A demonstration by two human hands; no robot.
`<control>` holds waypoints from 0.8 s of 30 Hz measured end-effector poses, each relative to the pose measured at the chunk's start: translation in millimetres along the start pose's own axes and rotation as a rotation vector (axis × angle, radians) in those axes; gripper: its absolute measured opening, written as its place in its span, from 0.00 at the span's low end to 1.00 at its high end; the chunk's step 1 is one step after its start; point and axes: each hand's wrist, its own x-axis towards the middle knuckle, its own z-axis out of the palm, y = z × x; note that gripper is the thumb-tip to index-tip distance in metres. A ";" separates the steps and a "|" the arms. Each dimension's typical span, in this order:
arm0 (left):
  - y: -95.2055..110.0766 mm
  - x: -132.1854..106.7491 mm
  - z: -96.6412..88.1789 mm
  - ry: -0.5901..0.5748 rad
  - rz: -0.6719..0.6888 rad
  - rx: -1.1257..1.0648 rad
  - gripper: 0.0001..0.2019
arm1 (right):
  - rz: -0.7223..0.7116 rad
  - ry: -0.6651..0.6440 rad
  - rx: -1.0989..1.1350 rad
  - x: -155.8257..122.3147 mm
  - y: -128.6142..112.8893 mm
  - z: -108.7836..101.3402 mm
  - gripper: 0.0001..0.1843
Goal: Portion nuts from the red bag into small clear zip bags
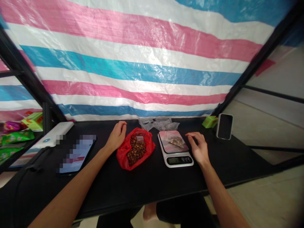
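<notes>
- Resting on the table (133, 193), the left hand (116, 136) lies just beside the top of the red plastic bag (148, 147), its grip loose, half curled and holding nothing.
- Brown nuggets (136, 152) fill the open mouth of that bag, with a small pale curled piece (139, 138) sitting on top; what that piece is, I cannot tell.
- Arching over the table, the right hand (199, 148) has a wide, empty grip, with its fingertips (188, 134) at the right edge of the kitchen scale (178, 160); whether they touch it, I cannot tell.
- A small clear bag (177, 141) lies on the scale's platform, its long axis running diagonally, with a few brown nuggets inside.
- The right hand is nearer this small bag, and the left hand is nearer the red bag; the two bags sit side by side between the hands, with nothing standing between them.
- Crumpled clear plastic (155, 124) lies behind the scale, near the table's far edge.
- A green box (210, 122) and a black phone (224, 126) sit further right.
- To the left lie a blurred phone (77, 154) and a white slab (55, 134), with colourful packets (16, 137) on a shelf beyond.
- A striped tarp (118, 63) hangs behind everything.
</notes>
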 end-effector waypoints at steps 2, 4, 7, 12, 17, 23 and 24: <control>0.8 0.2 -0.6 -0.009 -0.005 0.007 0.13 | -0.002 -0.023 0.003 -0.3 0.5 0.1 0.11; 1.6 0.4 -1.2 -0.017 -0.002 0.016 0.14 | -0.008 -0.051 0.013 -0.9 0.6 0.5 0.11; 3.3 0.0 -1.8 -0.033 -0.005 0.012 0.15 | -0.030 -0.104 0.022 -1.4 -3.7 2.2 0.11; 6.6 -1.3 -1.7 -0.038 0.009 0.002 0.15 | -0.139 -0.298 -0.137 4.7 -28.2 8.1 0.22; 10.8 -1.1 -3.1 -0.013 0.036 -0.040 0.14 | -0.181 -0.421 -0.164 18.7 -45.2 22.1 0.27; 30.8 -2.4 -8.9 -0.068 0.021 -0.232 0.11 | -0.113 -0.415 0.220 41.0 -78.6 63.5 0.27; 35.5 -3.2 -9.5 -0.096 0.039 -0.273 0.11 | -0.101 -0.418 0.300 44.1 -89.9 73.8 0.26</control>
